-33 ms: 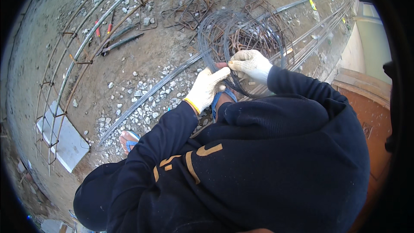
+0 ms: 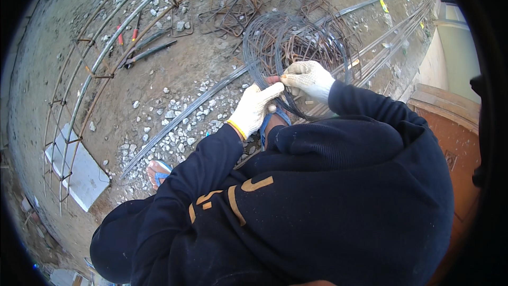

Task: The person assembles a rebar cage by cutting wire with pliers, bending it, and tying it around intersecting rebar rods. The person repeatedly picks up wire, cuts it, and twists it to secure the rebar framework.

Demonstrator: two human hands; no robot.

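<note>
A large loose coil of thin dark wire (image 2: 256,41) stands in front of me, its lower loops passing between my hands. My left hand (image 2: 251,109), in a cream knit glove with a yellow cuff edge, is closed round those loops, thumb on top. One bare fingertip pokes out beside the wire. My right hand (image 2: 308,80), gloved alike, pinches at the coil close to the left thumb; the strand between its fingertips is too fine to make out. Rusty bent steel stirrups (image 2: 304,47) lie behind and under the coil.
A rebar cage (image 2: 94,69) curves along the left, over a pale slab (image 2: 79,172). Red-handled pliers (image 2: 135,33) and a dark bar (image 2: 151,54) lie beside it. Straight steel rods (image 2: 185,114) cross the gravel. More stirrups (image 2: 233,13) are heaped ahead; a wooden panel (image 2: 447,143) stands at right.
</note>
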